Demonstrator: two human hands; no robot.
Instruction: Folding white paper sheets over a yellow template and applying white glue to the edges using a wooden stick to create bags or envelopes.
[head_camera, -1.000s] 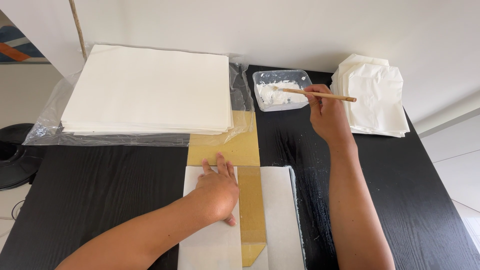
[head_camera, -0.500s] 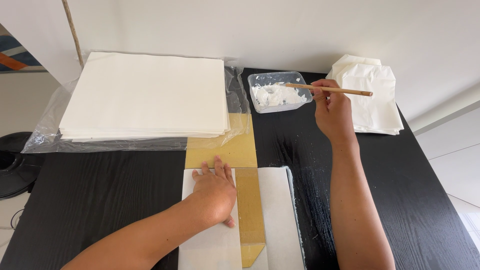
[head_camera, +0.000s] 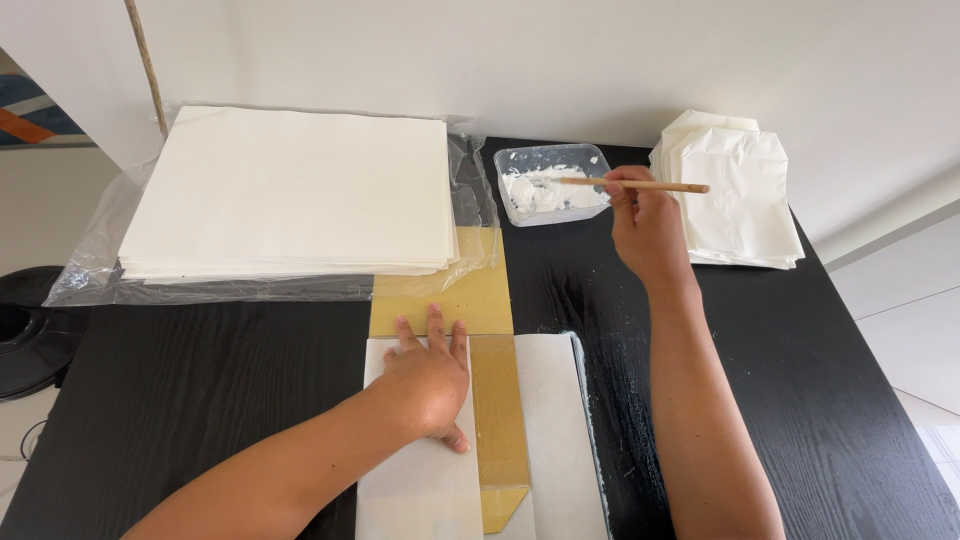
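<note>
1 thick stack of large white sheets (head_camera: 290, 190) lies just beyond the fingers of the left hand (head_camera: 425, 385), up and to their left, resting on a crumpled clear plastic wrap (head_camera: 90, 270) that spreads past its edges. 1 pile of folded white paper pieces (head_camera: 745, 195) sits just right of the fingers of the right hand (head_camera: 650, 235). Both rest on a black wood-grain table (head_camera: 200, 400). Far left of the left fingers, off the table's edge, is a round black object (head_camera: 30, 340). A thin wooden rod (head_camera: 147, 65) leans on the white wall (head_camera: 560, 60) behind the stack.
</note>
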